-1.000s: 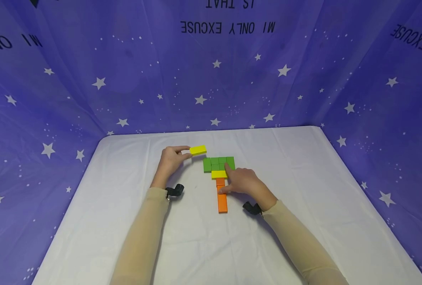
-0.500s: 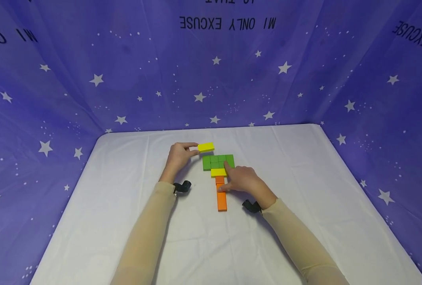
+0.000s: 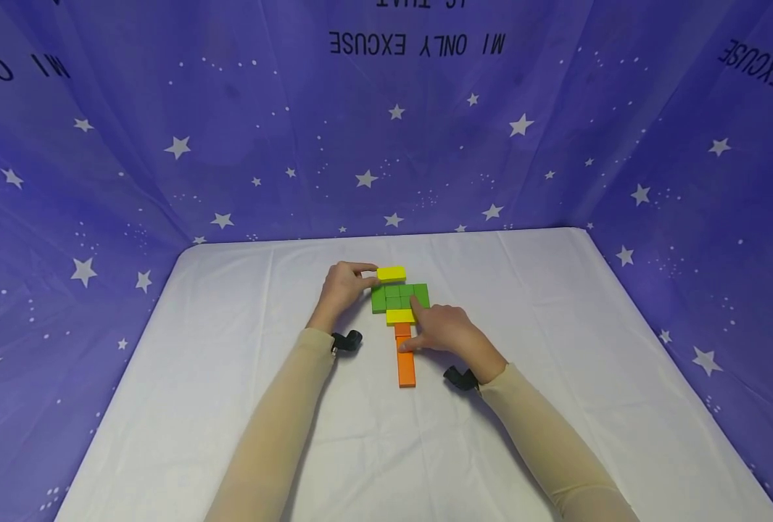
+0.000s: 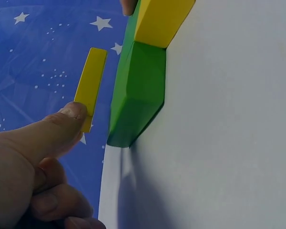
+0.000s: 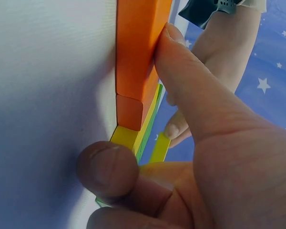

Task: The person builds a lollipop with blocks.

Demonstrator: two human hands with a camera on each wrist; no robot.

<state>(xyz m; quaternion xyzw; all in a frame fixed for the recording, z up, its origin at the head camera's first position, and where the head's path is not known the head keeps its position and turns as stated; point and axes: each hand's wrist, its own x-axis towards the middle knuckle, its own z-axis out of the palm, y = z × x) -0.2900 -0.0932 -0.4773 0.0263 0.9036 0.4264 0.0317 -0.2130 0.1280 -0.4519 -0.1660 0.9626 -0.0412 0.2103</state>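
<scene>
My left hand (image 3: 344,287) pinches one yellow block (image 3: 391,274) by its left end. In the left wrist view that yellow block (image 4: 91,83) hangs clear of the green blocks, with the thumb on its face. Several green blocks (image 3: 378,299) lie in a row on the table. Below them come a second yellow block (image 3: 397,316), a short orange block (image 3: 402,330) and a longer orange block (image 3: 407,372) in line. My right hand (image 3: 448,330) rests over this layout, its index finger on the green blocks and its thumb on the long orange block (image 5: 142,47).
A white cloth covers the table (image 3: 523,304). Purple curtains (image 3: 386,145) with stars and lettering hang around its back and sides. Each wrist wears a black camera mount, such as the left mount (image 3: 347,341).
My left hand has carried the yellow block rightward, from the upper left of the green blocks to a spot behind their middle. The right hand has stayed in place on the blocks.
</scene>
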